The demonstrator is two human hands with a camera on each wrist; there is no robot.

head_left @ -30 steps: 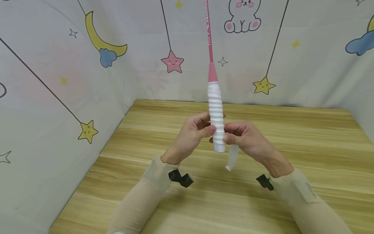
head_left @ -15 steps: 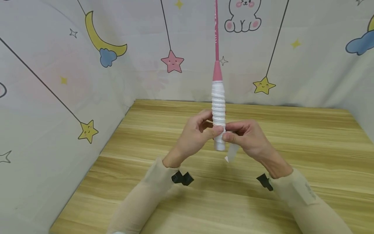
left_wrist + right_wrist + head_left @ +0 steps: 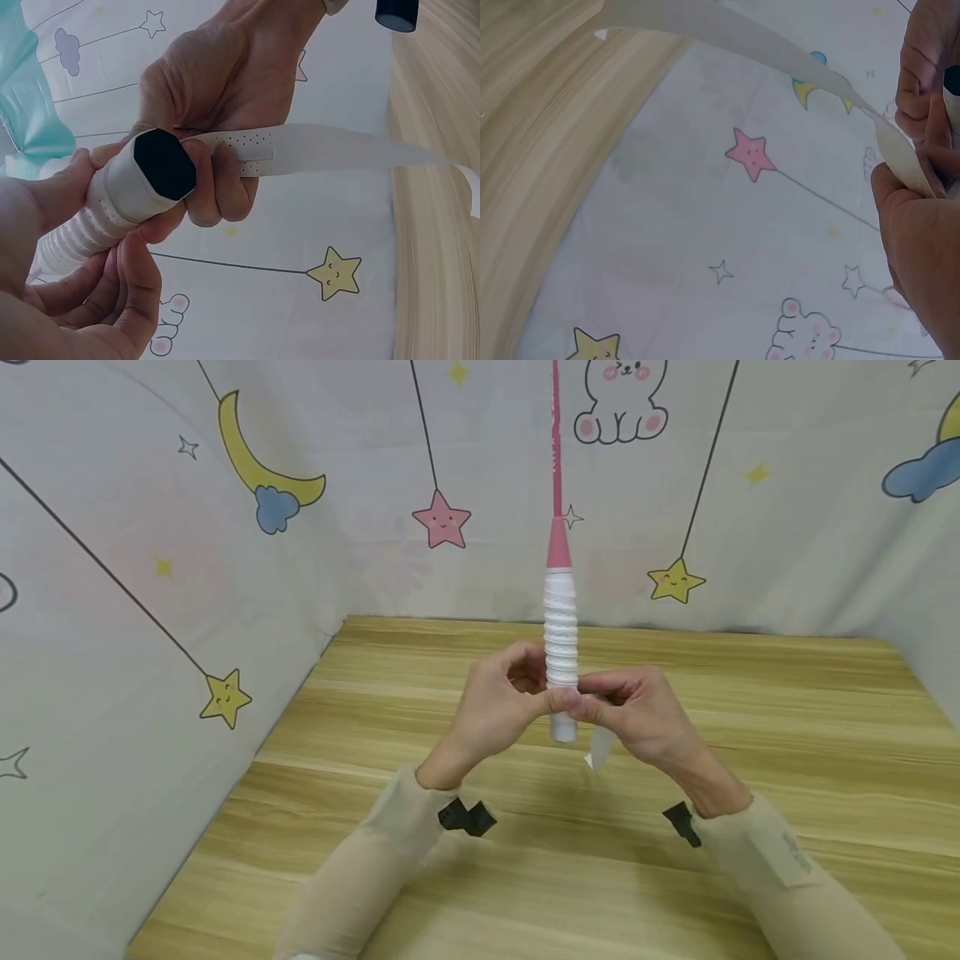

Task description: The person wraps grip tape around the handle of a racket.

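Observation:
A badminton racket stands upright in the head view, its pink shaft [image 3: 557,460] running out of the top edge. White perforated grip tape winds in ridges round its handle [image 3: 561,618]. My left hand [image 3: 491,706] holds the handle low down, thumb across its front. On the other side, my right hand [image 3: 645,718] pinches the grip tape against the handle, thumb tip close to the left thumb. The loose tape end [image 3: 322,148] trails out past the right fingers. A dark octagonal butt cap [image 3: 163,165] faces the left wrist camera. The racket head is out of view.
Beneath the hands lies a wood-grain table [image 3: 750,718]. A white cloth [image 3: 375,460] with printed stars, a moon and a bear hangs behind and at the sides. Black wrist cameras [image 3: 467,817] sit on both sleeves. A teal item [image 3: 26,90] shows in the left wrist view.
The racket has shifted slightly right and become more upright. My left thumb has slid down and across the handle, near the right thumb. The loose tape end hangs shorter.

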